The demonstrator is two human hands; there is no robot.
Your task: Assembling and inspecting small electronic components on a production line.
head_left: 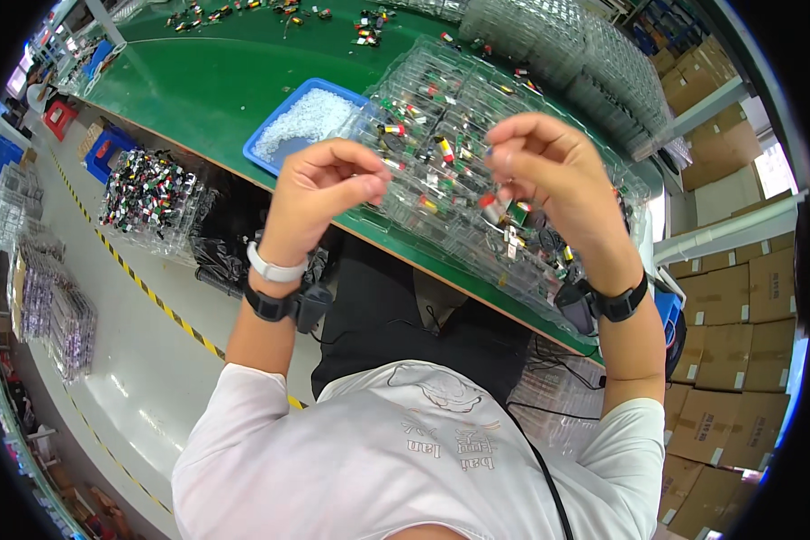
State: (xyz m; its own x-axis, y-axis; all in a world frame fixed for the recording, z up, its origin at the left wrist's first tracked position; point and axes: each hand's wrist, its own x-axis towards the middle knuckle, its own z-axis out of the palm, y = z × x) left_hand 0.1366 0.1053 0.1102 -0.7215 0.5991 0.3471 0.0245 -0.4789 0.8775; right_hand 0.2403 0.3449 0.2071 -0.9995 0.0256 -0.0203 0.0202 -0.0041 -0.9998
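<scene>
Both my hands are raised above a green worktable (198, 81). My left hand (319, 193) is closed in a pinch, thumb tip against the fingers, beside a blue tray (254, 158) of small white pieces. Anything between its fingertips is too small to make out. My right hand (553, 175) also pinches, with a tiny dark bit at its fingertips that I cannot name. Under and between the hands lie clear plastic compartment trays (463, 236). They hold small wired parts with green boards and red-and-yellow cylinders (445, 149).
Stacked clear trays (567, 45) stand along the table's far right. Loose wired parts (366, 34) are scattered at the back. To the left below, a bin of small parts (148, 193) sits near a yellow-black floor line (157, 297). Cardboard boxes (724, 310) are piled at right.
</scene>
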